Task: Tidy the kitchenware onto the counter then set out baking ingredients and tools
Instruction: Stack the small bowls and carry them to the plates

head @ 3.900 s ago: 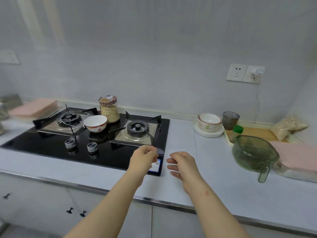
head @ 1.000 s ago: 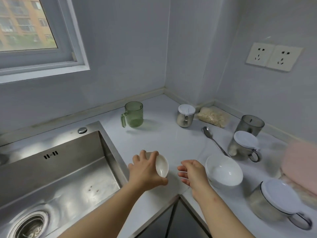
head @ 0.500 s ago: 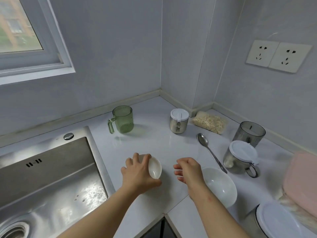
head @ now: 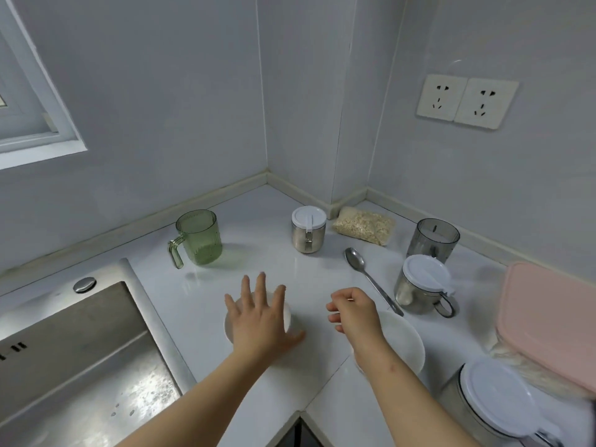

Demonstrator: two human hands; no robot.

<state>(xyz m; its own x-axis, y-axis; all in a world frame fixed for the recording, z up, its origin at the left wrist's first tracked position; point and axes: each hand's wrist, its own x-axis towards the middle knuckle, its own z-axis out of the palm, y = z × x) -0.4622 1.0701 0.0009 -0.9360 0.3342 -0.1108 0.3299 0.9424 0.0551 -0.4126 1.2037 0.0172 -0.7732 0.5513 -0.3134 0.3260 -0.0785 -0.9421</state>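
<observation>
Head view looks down on a corner of white counter; the left hand is spread flat, palm down and fingers straight and apart, over a small white bowl that sits upright on the counter just right of the steel sink; whether the palm touches the bowl's rim cannot be told, and no finger curls round it; the right hand hangs with fingers loosely curled and holds nothing, its wrist over the near rim of a larger white bowl; a metal spoon lies behind that bowl, its handle end reaching the bowl's far rim; further back stand a green ribbed mug, a small jar with a white lid and, just beside it in the corner, a clear bag of oats; to the right are a grey tumbler, a handled glass jar with a white lid in front of it, a pink lidded box, and a bigger white-lidded jar at the near edge; two wall sockets sit above.
</observation>
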